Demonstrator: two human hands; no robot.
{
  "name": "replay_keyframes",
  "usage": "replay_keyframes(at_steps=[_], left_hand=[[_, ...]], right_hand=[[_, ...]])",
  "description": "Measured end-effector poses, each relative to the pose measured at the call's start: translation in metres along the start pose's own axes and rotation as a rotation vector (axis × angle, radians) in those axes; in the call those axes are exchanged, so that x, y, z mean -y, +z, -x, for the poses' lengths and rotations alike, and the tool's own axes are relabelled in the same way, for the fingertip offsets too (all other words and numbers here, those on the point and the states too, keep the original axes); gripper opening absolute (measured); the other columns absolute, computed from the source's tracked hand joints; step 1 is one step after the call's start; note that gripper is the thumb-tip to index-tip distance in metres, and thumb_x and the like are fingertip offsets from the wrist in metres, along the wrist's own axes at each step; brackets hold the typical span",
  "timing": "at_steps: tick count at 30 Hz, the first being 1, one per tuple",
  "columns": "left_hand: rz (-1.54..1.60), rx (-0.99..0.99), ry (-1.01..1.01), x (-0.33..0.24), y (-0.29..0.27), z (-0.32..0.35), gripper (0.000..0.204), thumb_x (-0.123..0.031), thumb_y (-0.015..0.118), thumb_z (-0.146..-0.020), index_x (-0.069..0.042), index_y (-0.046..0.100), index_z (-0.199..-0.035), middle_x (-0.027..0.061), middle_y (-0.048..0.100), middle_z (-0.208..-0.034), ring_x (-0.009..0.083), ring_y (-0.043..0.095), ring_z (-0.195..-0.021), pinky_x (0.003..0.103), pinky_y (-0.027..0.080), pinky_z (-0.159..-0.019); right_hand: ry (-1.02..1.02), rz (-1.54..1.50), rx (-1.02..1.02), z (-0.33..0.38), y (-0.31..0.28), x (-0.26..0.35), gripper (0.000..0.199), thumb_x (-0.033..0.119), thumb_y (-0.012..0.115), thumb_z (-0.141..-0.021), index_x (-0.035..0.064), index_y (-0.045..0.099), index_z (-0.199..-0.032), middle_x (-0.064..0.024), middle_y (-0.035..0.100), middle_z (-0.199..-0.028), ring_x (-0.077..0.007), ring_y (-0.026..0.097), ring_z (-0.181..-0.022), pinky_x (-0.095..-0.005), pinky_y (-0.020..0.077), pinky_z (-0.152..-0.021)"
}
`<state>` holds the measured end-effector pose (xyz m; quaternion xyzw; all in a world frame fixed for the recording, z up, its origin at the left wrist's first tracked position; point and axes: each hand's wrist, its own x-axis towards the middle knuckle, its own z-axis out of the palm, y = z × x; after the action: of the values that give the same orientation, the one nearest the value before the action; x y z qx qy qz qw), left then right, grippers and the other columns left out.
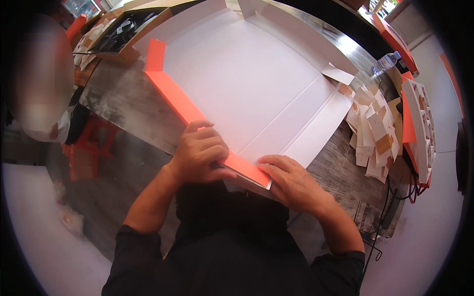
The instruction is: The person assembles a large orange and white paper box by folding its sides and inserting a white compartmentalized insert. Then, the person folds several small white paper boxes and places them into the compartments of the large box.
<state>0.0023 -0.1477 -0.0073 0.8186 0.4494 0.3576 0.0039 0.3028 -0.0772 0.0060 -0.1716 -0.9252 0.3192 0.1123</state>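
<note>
A large, partly folded cardboard box [237, 89], white inside, lies spread before me. Along its left side runs an orange flap [173, 101], folded inward, which continues down to the corner closest to my body. My left hand [201, 152] is closed around this strip, thumb low and fingers curled over the top. At the strip's near end, my right hand [295, 181] pinches the corner, with its fingertips on the orange face and its palm outside. Raised white walls stand along the box's far edges. A scored white panel extends at its right. The undersides of both grips are hidden.
The box rests on a worn grey table [340, 163]. To the right are a pile of small folded white cartons [373, 130], a water bottle [386, 64] and a divided white tray [419, 123]. An open carton [129, 29] stands far left; another person [42, 93] is at the left.
</note>
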Motion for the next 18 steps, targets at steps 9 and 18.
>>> replay_keyframes(at_steps=[9, 18], left_hand=[[0.012, -0.016, -0.036, 0.001, 0.000, -0.008, 0.038, -0.035, 0.088, -0.077, -0.017, 0.055, -0.070, -0.0030, 0.062, -0.071, 0.0192, 0.065, -0.075, 0.045, 0.052, -0.098], [-0.029, -0.043, -0.084, 0.006, 0.002, -0.011, 0.024, -0.010, 0.080, -0.068, -0.016, 0.057, -0.068, -0.0031, 0.056, -0.064, 0.0177, 0.062, -0.068, 0.046, 0.050, -0.106]], right_hand=[[0.098, -0.055, -0.341, -0.007, 0.004, 0.014, 0.064, 0.007, 0.080, -0.087, -0.0028, 0.057, -0.146, -0.0210, 0.060, -0.144, -0.0422, 0.060, -0.131, -0.0487, 0.0502, -0.112], [0.023, 0.449, -0.403, 0.008, -0.046, -0.005, 0.044, -0.006, 0.063, -0.087, 0.0096, 0.072, -0.128, -0.0074, 0.070, -0.136, -0.0331, 0.058, -0.139, -0.0587, 0.0397, -0.122]])
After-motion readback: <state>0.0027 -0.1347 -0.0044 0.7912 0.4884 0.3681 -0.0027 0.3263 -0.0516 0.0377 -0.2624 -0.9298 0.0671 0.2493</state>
